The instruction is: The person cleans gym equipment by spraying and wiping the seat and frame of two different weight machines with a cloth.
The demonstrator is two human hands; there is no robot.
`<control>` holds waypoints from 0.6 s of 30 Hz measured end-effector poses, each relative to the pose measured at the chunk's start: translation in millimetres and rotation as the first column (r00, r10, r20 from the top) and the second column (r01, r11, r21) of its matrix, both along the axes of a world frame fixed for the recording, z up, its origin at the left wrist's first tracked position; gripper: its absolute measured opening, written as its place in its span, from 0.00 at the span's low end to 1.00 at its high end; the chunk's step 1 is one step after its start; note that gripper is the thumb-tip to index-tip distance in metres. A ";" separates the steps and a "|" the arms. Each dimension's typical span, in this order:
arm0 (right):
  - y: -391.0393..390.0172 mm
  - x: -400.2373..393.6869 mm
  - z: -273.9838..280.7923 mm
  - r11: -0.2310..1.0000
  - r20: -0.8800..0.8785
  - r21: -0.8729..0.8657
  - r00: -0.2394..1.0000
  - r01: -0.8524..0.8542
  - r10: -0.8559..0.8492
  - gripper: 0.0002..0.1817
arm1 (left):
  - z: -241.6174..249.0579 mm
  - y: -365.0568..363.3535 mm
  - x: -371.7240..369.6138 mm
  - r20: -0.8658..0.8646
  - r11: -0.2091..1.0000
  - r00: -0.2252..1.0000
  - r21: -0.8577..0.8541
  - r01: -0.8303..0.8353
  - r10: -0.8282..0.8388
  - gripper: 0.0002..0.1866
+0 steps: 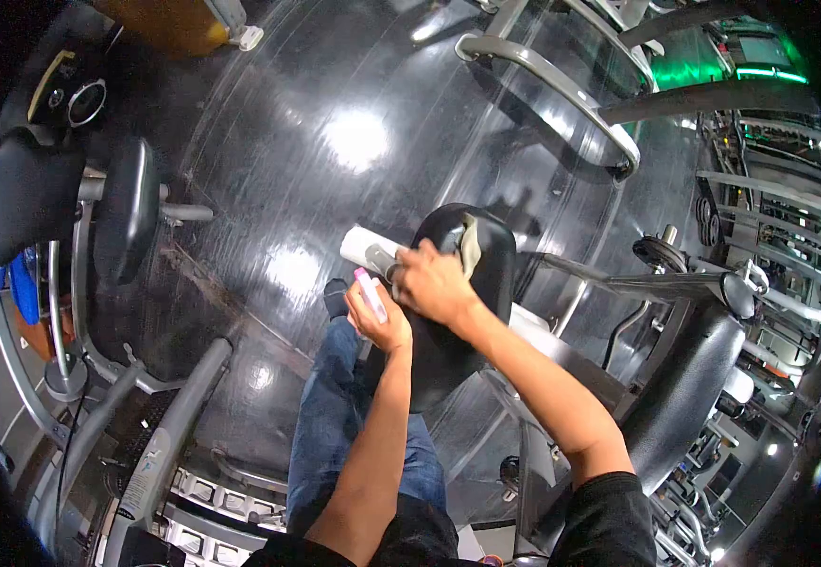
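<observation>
My left hand point(379, 318) is closed around a slim white object with a pink end point(366, 283), perhaps a small bottle; its lower part is hidden in the palm. My right hand point(432, 285) is just to the right, slightly blurred, with its fingers curled at the grey end of a white cylinder point(361, 245). The cylinder's exact kind cannot be made out. Both hands are above and beside a black padded seat point(492, 248). A pale cloth point(470, 248) lies draped on that seat, behind my right hand.
Gym machines surround me. A black padded bench point(689, 397) stands at the right, a padded machine seat point(129, 210) at the left. A curved metal frame point(561, 90) rises from the dark shiny floor point(278, 170) ahead. Weight plates point(661, 253) hang at the right.
</observation>
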State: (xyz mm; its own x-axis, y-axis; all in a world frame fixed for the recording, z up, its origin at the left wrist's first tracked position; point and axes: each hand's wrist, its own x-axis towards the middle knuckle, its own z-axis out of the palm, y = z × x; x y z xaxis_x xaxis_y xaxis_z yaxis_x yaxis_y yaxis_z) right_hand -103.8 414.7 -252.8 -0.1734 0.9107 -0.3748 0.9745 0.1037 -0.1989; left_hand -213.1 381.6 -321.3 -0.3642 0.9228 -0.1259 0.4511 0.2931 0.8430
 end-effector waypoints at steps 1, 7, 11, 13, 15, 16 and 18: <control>-10.3 -5.4 -1.1 0.999 -0.080 0.016 0.996 -0.047 0.049 0.08 | 0.1 -0.4 0.1 0.006 0.999 0.999 0.011 -0.034 0.034 0.12; -47.3 31.2 29.7 0.913 -0.241 0.189 0.918 0.362 -0.314 0.15 | -0.1 -0.4 -1.1 -0.001 0.999 0.999 0.029 0.046 -0.046 0.12; -55.0 47.4 25.5 0.659 -0.247 0.233 0.699 0.716 -0.672 0.15 | -1.0 -1.0 -1.6 -0.040 0.983 0.985 0.076 0.169 -0.167 0.11; -61.1 30.1 21.8 0.584 -0.340 0.277 0.646 0.763 -0.683 0.16 | 1.3 0.6 -1.7 -0.037 0.977 0.980 0.087 0.197 -0.195 0.10; -79.1 8.4 20.6 0.593 -0.377 0.243 0.638 0.768 -0.672 0.18 | 2.9 1.5 -3.6 -0.041 0.959 0.967 0.119 0.256 -0.252 0.08; -90.8 0.1 20.7 0.643 -0.374 0.216 0.671 0.734 -0.640 0.21 | 2.2 1.8 -4.2 -0.044 0.958 0.965 0.119 0.262 -0.258 0.08; -114.9 -13.5 19.6 0.684 -0.372 0.190 0.696 0.704 -0.614 0.22 | 0.1 1.0 -3.7 -0.049 0.955 0.960 0.099 0.280 -0.276 0.08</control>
